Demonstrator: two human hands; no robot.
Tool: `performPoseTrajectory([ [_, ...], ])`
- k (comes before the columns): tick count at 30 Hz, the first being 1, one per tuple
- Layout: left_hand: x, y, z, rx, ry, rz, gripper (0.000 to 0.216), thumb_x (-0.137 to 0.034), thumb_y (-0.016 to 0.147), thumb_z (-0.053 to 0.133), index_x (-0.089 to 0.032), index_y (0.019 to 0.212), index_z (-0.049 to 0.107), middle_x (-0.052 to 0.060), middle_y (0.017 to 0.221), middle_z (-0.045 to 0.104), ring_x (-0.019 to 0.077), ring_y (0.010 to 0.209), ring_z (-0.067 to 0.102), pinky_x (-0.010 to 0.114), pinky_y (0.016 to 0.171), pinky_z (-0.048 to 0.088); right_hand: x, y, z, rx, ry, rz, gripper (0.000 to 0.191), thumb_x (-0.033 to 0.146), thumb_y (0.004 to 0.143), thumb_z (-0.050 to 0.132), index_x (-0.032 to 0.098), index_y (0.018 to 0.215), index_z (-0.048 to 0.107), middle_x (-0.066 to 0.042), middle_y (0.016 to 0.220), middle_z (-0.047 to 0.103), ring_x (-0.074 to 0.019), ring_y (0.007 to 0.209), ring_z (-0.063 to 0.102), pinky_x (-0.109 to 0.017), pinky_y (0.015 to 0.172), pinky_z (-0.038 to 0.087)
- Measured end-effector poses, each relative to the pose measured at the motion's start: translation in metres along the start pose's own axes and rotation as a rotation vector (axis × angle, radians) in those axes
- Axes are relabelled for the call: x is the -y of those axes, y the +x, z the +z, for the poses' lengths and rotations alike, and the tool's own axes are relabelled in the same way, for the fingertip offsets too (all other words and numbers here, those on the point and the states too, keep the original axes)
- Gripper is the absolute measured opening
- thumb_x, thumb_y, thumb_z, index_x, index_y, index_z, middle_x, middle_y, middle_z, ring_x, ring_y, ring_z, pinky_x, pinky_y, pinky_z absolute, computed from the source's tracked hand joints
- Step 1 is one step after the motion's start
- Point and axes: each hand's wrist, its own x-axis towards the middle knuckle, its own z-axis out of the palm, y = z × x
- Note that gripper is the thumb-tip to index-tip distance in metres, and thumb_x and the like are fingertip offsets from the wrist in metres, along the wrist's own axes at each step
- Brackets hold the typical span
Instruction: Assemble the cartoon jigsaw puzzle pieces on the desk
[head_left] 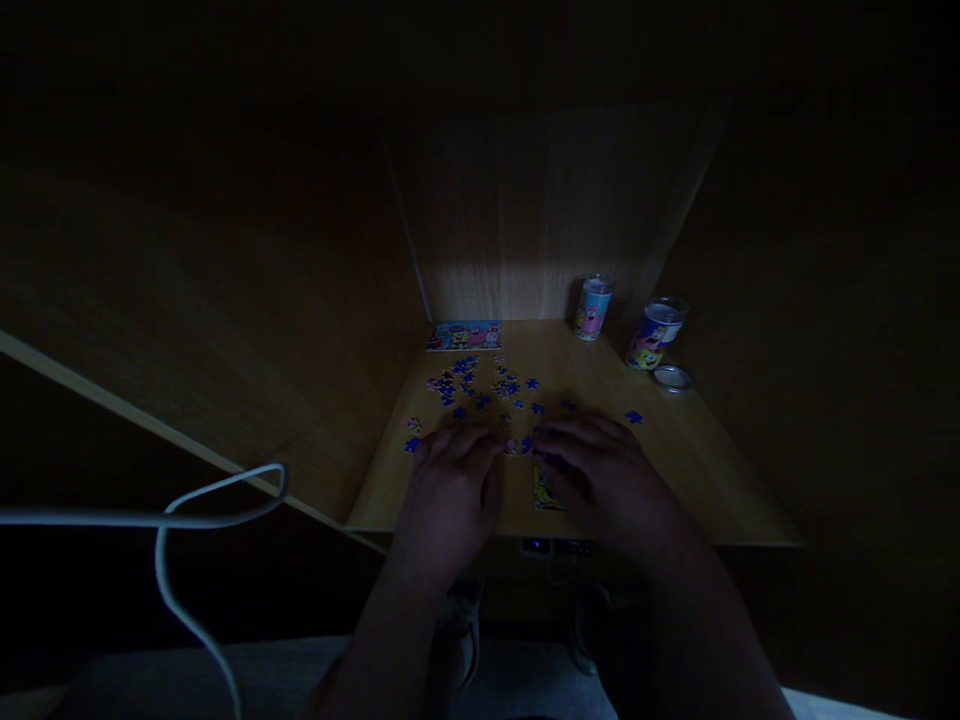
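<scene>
Blue-backed jigsaw pieces [466, 378] lie scattered on the wooden surface, several with their printed side up. My left hand [454, 480] rests low over the near part, fingers loosely bent and thumb apart, its index tip beside a pinkish piece [511, 446]. My right hand [604, 465] is curled over a small joined yellow-green puzzle section [547, 490], which it partly covers. Its thumb and fingertips close around a puzzle piece at the top of that section; dim light blurs the detail. A blue piece [526, 445] lies just left of those fingertips.
A printed cartoon picture card [465, 336] lies at the back left. Two cartoon-printed cans [592, 310] stand at the back right, with a round lid [673, 378] beside the nearer one. Wooden panels enclose the sides and back. A white cable [202, 520] loops at the left.
</scene>
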Motion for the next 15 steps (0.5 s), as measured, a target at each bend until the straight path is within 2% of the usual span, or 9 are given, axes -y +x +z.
performPoseTrajectory([
  [4, -0.0016, 0.0004, -0.0013, 0.038, 0.008, 0.006, 0.038, -0.003, 0.099, 0.063, -0.023, 0.127, 0.078, 0.009, 0.135, 0.081, 0.035, 0.125, 0.074, 0.062, 0.112, 0.056, -0.003, 0.0005, 0.0019, 0.028, 0.005, 0.004, 0.02, 0.032, 0.11, 0.069, 0.035, 0.126, 0.081, 0.0, 0.133, 0.084, -0.0293, 0.133, 0.074, -0.065, 0.129, 0.046],
  [11, -0.0051, 0.0024, -0.0005, 0.079, -0.016, -0.009, 0.02, -0.013, 0.105, 0.067, -0.023, 0.118, 0.079, 0.008, 0.115, 0.082, 0.0331, 0.114, 0.073, 0.058, 0.106, 0.056, -0.002, 0.0039, -0.0007, 0.036, 0.073, -0.004, 0.016, 0.027, 0.109, 0.069, 0.03, 0.118, 0.081, -0.003, 0.127, 0.085, -0.0274, 0.123, 0.076, -0.057, 0.118, 0.056],
  [15, -0.0058, 0.0023, -0.0036, -0.004, -0.088, -0.012, 0.016, -0.014, 0.107, 0.065, -0.022, 0.11, 0.078, 0.008, 0.108, 0.081, 0.0318, 0.106, 0.073, 0.056, 0.099, 0.056, -0.0013, 0.0046, -0.0013, 0.03, 0.084, -0.006, 0.016, 0.025, 0.109, 0.068, 0.029, 0.117, 0.081, -0.002, 0.124, 0.086, -0.0272, 0.123, 0.076, -0.057, 0.118, 0.057],
])
